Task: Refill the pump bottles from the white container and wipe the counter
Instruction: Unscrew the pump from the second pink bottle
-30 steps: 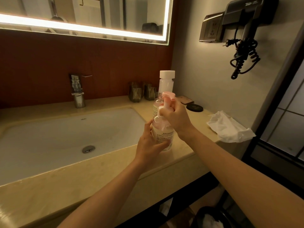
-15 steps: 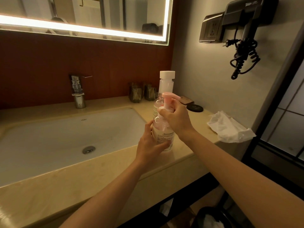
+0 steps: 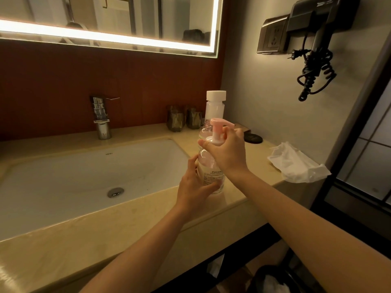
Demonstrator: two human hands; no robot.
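One pump bottle [image 3: 212, 175] underway: left hand [image 3: 193, 188] grips it, right hand [image 3: 229, 154] pinches its pump [image 3: 218, 131]; tissue [image 3: 296, 163] at three o'clock seems unused.

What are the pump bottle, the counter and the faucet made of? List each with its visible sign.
Pump bottle: probably clear glossy plastic; it has bright highlights on the wall and pinkish contents show through.
Counter: polished beige stone or a stone-look surface; it is faintly mottled and has a soft sheen.
Faucet: chromed metal, shown by its mirror-bright reflections.

Pink pump [image 3: 219, 129], white-capped container [image 3: 215, 102], beige counter [image 3: 84, 235], white cloth [image 3: 296, 163].
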